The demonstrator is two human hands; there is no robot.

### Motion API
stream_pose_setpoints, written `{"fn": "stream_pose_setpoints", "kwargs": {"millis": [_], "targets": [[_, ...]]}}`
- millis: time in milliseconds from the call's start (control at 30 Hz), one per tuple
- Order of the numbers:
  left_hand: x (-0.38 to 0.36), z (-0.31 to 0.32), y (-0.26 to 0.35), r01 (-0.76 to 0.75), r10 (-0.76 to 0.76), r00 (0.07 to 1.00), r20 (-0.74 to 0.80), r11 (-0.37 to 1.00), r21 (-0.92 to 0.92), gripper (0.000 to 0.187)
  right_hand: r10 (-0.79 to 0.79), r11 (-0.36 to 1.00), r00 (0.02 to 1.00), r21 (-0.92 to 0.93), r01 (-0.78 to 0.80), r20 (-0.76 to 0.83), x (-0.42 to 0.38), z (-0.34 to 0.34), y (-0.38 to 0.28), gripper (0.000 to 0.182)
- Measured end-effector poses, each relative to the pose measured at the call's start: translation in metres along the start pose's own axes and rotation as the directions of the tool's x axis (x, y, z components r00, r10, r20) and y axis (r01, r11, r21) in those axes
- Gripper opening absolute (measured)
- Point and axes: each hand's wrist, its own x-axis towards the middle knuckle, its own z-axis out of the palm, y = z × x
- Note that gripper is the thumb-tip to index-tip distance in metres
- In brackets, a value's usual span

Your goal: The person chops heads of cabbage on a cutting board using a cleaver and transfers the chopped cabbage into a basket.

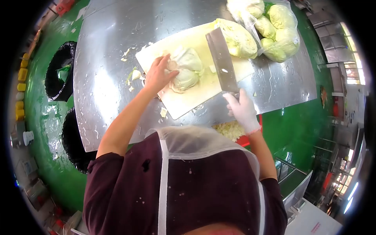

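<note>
A pale cabbage (188, 70) rests on the cutting board (180, 107), its cut base toward the left. My left hand (159, 73) touches the left side of that cabbage, with thumb and fingers apart. In my gloved right hand (242, 106) is the handle of a wide cleaver (222, 60), and the blade points away from me over the right part of the board. Another cabbage (237, 38) lies at the board's far right edge, beyond the blade. Small leaf scraps (136, 74) lie left of the board.
A clear bag of cabbages (279, 29) sits at the metal table's (113, 47) far right. Below the near edge is a red crate (243, 141) with chopped pieces (230, 130). Two black-lined bins (52, 84) stand at the left on the green floor.
</note>
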Motion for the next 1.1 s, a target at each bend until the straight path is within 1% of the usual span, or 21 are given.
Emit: {"fn": "stream_pose_setpoints", "kwargs": {"millis": [33, 67, 100, 200, 267, 333, 367, 400, 433, 467, 500, 533, 600, 700, 800, 833, 867, 933, 1000, 1033, 1100], "targets": [[-0.009, 0.0, -0.008, 0.045, -0.046, 0.999, -0.002, 0.996, -0.078, 0.062, -0.037, 0.999, 0.999, 0.011, 0.037, 0.011, -0.001, 0.001, -0.004, 0.035], [-0.014, 0.0, -0.015, 0.09, -0.091, 0.996, 0.002, 0.984, -0.155, 0.06, -0.097, 0.995, 0.995, -0.036, 0.098, 0.03, 0.003, 0.001, -0.003, 0.035], [-0.018, 0.003, -0.021, 0.067, -0.07, 0.998, -0.01, 0.983, -0.17, 0.059, -0.155, 0.984, 0.986, -0.083, 0.159, 0.054, 0.011, 0.004, 0.0, 0.034], [-0.025, 0.009, -0.029, 0.03, -0.039, 0.999, -0.037, 0.977, -0.21, 0.056, -0.21, 0.956, 0.971, -0.185, 0.229, 0.118, 0.031, 0.006, -0.007, 0.028], [-0.025, 0.01, -0.028, 0.046, -0.059, 0.997, -0.05, 0.974, -0.223, 0.055, -0.227, 0.957, 0.97, -0.166, 0.24, 0.09, 0.036, 0.004, -0.022, 0.026], [-0.024, 0.011, -0.03, 0.017, -0.036, 0.996, -0.08, 0.972, -0.235, 0.055, -0.243, 0.968, 0.97, -0.063, 0.243, -0.003, 0.026, 0.005, -0.067, 0.026], [-0.027, 0.012, -0.03, 0.0, -0.022, 0.996, -0.089, 0.971, -0.241, 0.054, -0.239, 0.971, 0.97, 0.005, 0.239, -0.053, 0.025, 0.014, -0.072, 0.028], [-0.029, 0.013, -0.03, 0.009, -0.03, 0.996, -0.085, 0.97, -0.244, 0.054, -0.176, 0.961, 0.983, -0.206, 0.184, 0.056, 0.028, 0.02, -0.064, 0.031], [-0.028, 0.014, -0.03, 0.011, -0.034, 0.995, -0.089, 0.969, -0.247, 0.054, -0.097, 0.899, 0.985, -0.411, 0.149, 0.145, 0.038, 0.03, -0.047, 0.034], [-0.028, 0.013, -0.029, 0.013, -0.037, 0.995, -0.088, 0.968, -0.249, 0.053, 0.005, 0.792, 0.977, -0.597, 0.126, 0.213, 0.047, 0.038, -0.028, 0.038], [-0.028, 0.013, -0.027, 0.019, -0.042, 0.995, -0.089, 0.968, -0.25, 0.054, -0.022, 0.858, 0.969, -0.493, 0.145, 0.247, 0.055, 0.037, -0.019, 0.04], [-0.028, 0.013, -0.024, 0.026, -0.055, 0.992, -0.109, 0.967, -0.252, 0.055, -0.035, 0.832, 0.967, -0.529, 0.167, 0.251, 0.064, 0.034, -0.012, 0.04], [-0.038, 0.014, -0.017, 0.036, -0.068, 0.991, -0.116, 0.965, -0.259, 0.055, -0.031, 0.791, 0.968, -0.586, 0.177, 0.25, 0.052, 0.031, -0.028, 0.039], [-0.043, 0.014, -0.019, 0.021, -0.069, 0.983, -0.17, 0.962, -0.271, 0.053, -0.12, 0.845, 0.979, -0.5, 0.187, 0.164, 0.034, 0.015, -0.071, 0.039], [-0.049, 0.017, -0.026, -0.034, -0.022, 0.981, -0.193, 0.959, -0.281, 0.049, -0.312, 0.92, 0.95, -0.25, 0.303, 0.006, 0.022, 0.014, -0.085, 0.039], [-0.048, 0.019, -0.028, -0.044, -0.011, 0.98, -0.197, 0.96, -0.275, 0.048, -0.245, 0.925, 0.969, -0.292, 0.244, 0.033, 0.021, 0.02, -0.084, 0.038], [-0.049, 0.02, -0.029, -0.055, 0.0, 0.98, -0.199, 0.962, -0.268, 0.047, -0.21, 0.876, 0.972, -0.423, 0.233, 0.101, 0.024, 0.027, -0.069, 0.038], [-0.054, 0.022, -0.03, -0.075, 0.023, 0.979, -0.204, 0.966, -0.248, 0.047, -0.115, 0.725, 0.969, -0.648, 0.233, 0.22, 0.034, 0.048, -0.025, 0.037], [-0.051, 0.022, -0.031, -0.09, 0.043, 0.976, -0.215, 0.972, -0.217, 0.047, -0.13, 0.75, 0.958, -0.606, 0.264, 0.256, 0.048, 0.048, -0.024, 0.038], [-0.053, 0.02, -0.029, -0.085, 0.038, 0.977, -0.208, 0.972, -0.22, 0.048, -0.113, 0.758, 0.96, -0.603, 0.249, 0.254, 0.038, 0.046, -0.02, 0.04], [-0.053, 0.022, -0.03, -0.092, 0.022, 0.962, -0.272, 0.965, -0.245, 0.046, -0.15, 0.763, 0.964, -0.594, 0.255, 0.222, 0.043, 0.039, -0.039, 0.041]]}}
